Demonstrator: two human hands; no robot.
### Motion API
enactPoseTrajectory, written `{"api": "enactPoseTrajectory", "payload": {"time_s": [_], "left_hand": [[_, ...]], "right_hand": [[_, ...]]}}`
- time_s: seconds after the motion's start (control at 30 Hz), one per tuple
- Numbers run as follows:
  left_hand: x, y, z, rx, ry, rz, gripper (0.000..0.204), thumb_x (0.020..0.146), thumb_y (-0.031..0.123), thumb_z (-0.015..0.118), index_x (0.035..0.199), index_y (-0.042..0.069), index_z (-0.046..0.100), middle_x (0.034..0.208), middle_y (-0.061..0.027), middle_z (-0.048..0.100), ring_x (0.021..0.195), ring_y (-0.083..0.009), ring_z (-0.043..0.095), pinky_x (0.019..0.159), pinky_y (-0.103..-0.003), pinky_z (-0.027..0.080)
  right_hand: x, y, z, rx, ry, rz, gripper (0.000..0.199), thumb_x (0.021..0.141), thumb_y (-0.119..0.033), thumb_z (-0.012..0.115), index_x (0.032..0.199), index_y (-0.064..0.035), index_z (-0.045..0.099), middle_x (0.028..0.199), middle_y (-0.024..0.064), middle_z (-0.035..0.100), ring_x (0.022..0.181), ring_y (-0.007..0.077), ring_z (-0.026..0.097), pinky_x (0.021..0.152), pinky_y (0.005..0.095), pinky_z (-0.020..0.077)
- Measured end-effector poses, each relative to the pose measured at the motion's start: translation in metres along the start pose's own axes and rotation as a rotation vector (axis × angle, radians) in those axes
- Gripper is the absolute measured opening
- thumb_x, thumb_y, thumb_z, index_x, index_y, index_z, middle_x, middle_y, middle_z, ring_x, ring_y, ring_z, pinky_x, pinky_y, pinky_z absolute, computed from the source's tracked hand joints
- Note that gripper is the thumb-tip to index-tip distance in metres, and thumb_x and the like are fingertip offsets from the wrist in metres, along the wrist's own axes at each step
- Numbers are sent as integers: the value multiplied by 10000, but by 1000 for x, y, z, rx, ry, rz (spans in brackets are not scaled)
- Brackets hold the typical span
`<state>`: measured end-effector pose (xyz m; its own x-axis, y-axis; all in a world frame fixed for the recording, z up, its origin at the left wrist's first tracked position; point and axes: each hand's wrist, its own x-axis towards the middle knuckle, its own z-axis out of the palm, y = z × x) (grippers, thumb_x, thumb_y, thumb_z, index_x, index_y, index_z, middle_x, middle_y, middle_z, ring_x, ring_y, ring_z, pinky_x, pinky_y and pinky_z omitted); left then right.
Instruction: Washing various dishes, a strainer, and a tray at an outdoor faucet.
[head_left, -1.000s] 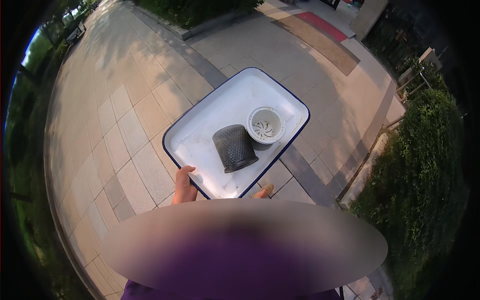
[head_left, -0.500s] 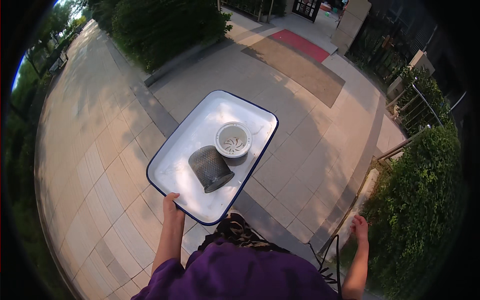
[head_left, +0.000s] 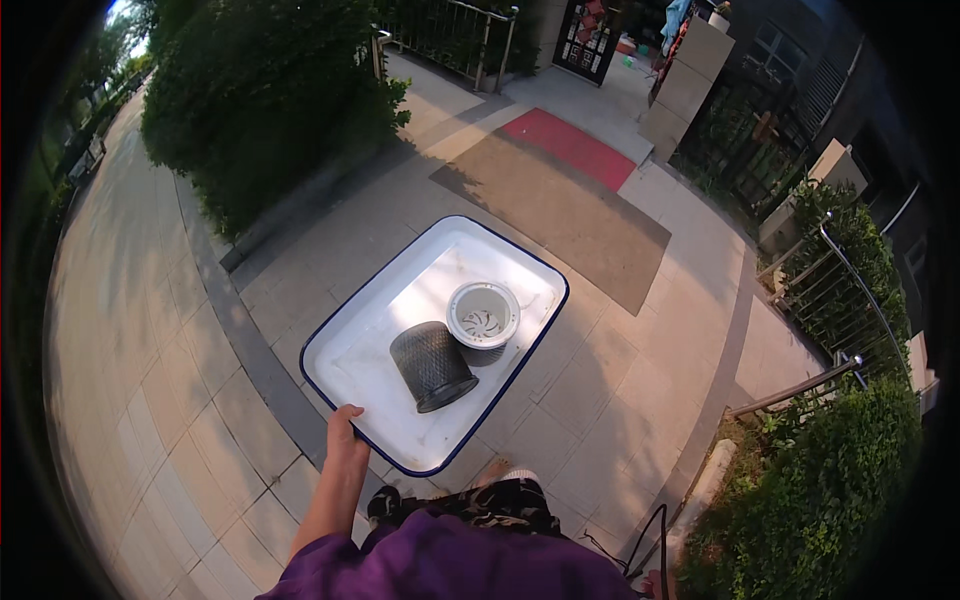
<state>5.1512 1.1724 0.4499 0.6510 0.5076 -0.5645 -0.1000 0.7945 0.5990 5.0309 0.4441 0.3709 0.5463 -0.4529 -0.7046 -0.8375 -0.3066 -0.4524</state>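
My left hand (head_left: 346, 432) grips the near left edge of a white enamel tray (head_left: 370, 335) with a dark blue rim, thumb over the rim. It holds the tray level in front of my body. A dark grey textured pot (head_left: 430, 365) lies tipped on its side in the tray. Next to it a pale grey pot (head_left: 482, 318) stands with its round mouth up, showing curved slots in its bottom. Only a sliver of my right hand (head_left: 655, 583) shows at the lower edge beside a black cord; its fingers are mostly hidden.
Paving runs ahead to a brown mat (head_left: 560, 215) and a red mat (head_left: 570, 145) by an open doorway. A large bush (head_left: 270, 110) stands left of that path. To the right are a metal handrail (head_left: 800, 385), a stone kerb (head_left: 705, 480) and a hedge (head_left: 820, 490).
I have moved forward: the mats, doorway and handrail are nearer. My left hand still carries the tray, pots in the same places. My right hand has dropped to the lower edge.
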Motion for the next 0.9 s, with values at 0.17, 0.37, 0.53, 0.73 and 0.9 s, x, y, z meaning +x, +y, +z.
{"api": "enactPoseTrajectory", "payload": {"time_s": [0.17,0.37,0.53,0.73,0.9], "left_hand": [[106,-19,134,11,27,-61,532,632,9,495,1159,-50,450,1083,-172,537,1022,-342,531,953,-460,426],[214,-32,300,-1,-39,-55,529,631,8,517,1154,-47,455,1072,-167,542,1019,-337,537,947,-461,435],[305,-37,420,6,100,-66,563,605,7,529,1162,-48,459,1094,-173,533,1028,-360,516,964,-487,401],[462,-46,555,11,16,-78,505,614,16,510,1113,-53,475,1038,-163,551,989,-331,544,915,-459,455],[566,-52,701,130,-87,-58,530,619,4,491,1147,-30,455,1077,-170,531,1010,-326,536,831,-476,489]], "right_hand": [[117,-94,-24,154,100,73,247,834,-223,592,1040,-87,578,684,78,598,510,207,579,427,332,463],[202,-234,-32,335,219,198,258,853,-272,567,1017,-73,564,674,83,581,476,209,551,385,324,436],[332,-523,-64,242,89,-246,268,903,-204,512,1131,-64,523,857,80,601,552,165,593,434,256,473],[382,-817,-16,195,113,-520,285,911,-196,501,1165,-69,530,912,68,616,657,135,601,527,243,489],[449,-863,20,20,-161,-264,278,883,-175,548,1139,-69,558,876,65,627,653,156,626,530,272,503]]}}
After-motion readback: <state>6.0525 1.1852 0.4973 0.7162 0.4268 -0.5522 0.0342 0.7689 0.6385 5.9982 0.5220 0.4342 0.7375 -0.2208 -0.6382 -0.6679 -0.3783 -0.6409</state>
